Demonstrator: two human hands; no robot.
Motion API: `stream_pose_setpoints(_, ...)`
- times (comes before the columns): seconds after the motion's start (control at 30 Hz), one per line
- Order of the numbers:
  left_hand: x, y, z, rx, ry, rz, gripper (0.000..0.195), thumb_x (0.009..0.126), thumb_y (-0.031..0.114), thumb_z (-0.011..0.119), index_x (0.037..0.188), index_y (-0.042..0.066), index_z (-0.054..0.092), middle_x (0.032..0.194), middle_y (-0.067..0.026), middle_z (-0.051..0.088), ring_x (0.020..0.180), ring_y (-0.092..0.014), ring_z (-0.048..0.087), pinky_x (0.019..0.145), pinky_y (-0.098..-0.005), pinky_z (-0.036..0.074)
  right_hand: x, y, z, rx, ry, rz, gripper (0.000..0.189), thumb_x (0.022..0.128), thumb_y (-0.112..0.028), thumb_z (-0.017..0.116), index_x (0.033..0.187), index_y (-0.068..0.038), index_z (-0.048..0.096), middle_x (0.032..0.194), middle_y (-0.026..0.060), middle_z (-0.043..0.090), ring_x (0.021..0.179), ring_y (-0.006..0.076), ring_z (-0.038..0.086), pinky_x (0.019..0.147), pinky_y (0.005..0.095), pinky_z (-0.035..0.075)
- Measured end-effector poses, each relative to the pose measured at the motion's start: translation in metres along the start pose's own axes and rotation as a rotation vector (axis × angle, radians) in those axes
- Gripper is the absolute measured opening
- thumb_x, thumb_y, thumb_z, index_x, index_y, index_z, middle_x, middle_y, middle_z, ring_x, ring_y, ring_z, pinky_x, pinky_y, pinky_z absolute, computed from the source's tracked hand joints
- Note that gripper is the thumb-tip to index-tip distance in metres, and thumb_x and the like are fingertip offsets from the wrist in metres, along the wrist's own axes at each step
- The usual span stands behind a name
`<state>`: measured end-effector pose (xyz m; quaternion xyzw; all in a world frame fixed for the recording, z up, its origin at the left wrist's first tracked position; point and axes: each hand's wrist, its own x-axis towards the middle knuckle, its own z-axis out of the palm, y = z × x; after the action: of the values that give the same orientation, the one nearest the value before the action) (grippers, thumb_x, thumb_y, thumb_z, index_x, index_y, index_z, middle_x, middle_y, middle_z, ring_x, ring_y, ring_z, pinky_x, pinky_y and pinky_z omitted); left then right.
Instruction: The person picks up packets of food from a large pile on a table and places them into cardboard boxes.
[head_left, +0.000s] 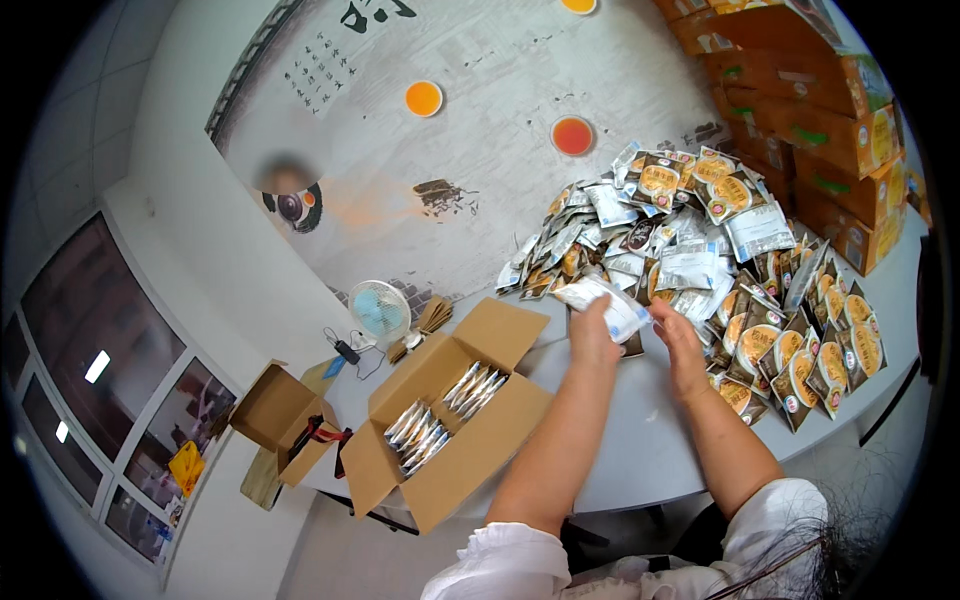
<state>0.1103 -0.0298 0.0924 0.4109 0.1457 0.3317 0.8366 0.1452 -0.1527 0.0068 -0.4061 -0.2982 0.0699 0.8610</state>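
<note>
My left hand (594, 330) grips a silvery-white packet (609, 304), thumb on top, above the near edge of a big heap of packets (600, 240). My right hand (681, 346) is beside the packet's right end, fingers apart; whether its fingertips touch the packet is hard to tell. The heaped packets are brown and orange on one face, silvery white on the other. An open cardboard box (480, 457) stands to the left, holding two groups of packets on edge (420, 435).
Stacked orange cartons (825, 150) rise at the back right. Behind the box are a small white fan (379, 311) and folded cardboard pieces (429, 319). A smaller open carton (274, 405) with a red strap (330, 435) sits at the far left. The pale table (622, 450) has a curved front edge.
</note>
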Motion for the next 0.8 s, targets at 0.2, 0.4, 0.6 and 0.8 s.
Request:
stream_pose_setpoints(0.2,0.015,0.139,-0.039,0.359,-0.103,0.345,0.037,0.081,-0.002,0.060,0.116,0.000,0.048,0.108,-0.0144,0.061,0.092,-0.027,0.063,0.080,-0.0370,0.053,-0.008,-0.001,0.003,-0.006,0.015,0.131,0.038,0.093,-0.025,0.058,0.122,-0.001,0.055,0.111,0.0049,0.060,0.100,0.0112,0.053,0.088,0.0262,0.042)
stream_pose_setpoints(0.4,0.016,0.243,-0.154,1.522,0.214,0.430,0.042,0.078,0.008,0.062,0.118,-0.001,0.051,0.103,-0.0158,0.063,0.092,-0.026,0.062,0.078,-0.0361,0.049,-0.015,0.009,0.015,-0.077,-0.144,0.203,0.034,0.091,-0.020,0.060,0.119,0.000,0.056,0.110,0.0057,0.061,0.100,0.0120,0.055,0.089,0.0266,0.043)
stream_pose_setpoints(0.6,0.038,0.233,-0.213,1.968,0.158,0.258,0.037,0.078,0.010,0.057,0.114,-0.001,0.056,0.107,-0.0255,0.062,0.101,-0.039,0.059,0.088,-0.0429,0.046,-0.019,0.007,0.014,-0.215,-0.199,0.180,0.027,0.089,-0.012,0.061,0.114,-0.002,0.058,0.109,0.0058,0.060,0.100,0.0129,0.056,0.087,0.0288,0.045)
stream_pose_setpoints(0.8,0.064,0.216,-0.245,2.207,-0.017,0.073,0.033,0.079,0.008,0.055,0.112,0.002,0.058,0.109,-0.0261,0.061,0.105,-0.040,0.057,0.091,-0.0434,0.044,-0.020,0.004,0.018,-0.328,-0.250,0.127,0.028,0.087,-0.013,0.063,0.112,-0.002,0.059,0.111,0.0085,0.058,0.100,0.0179,0.060,0.083,0.0307,0.047)
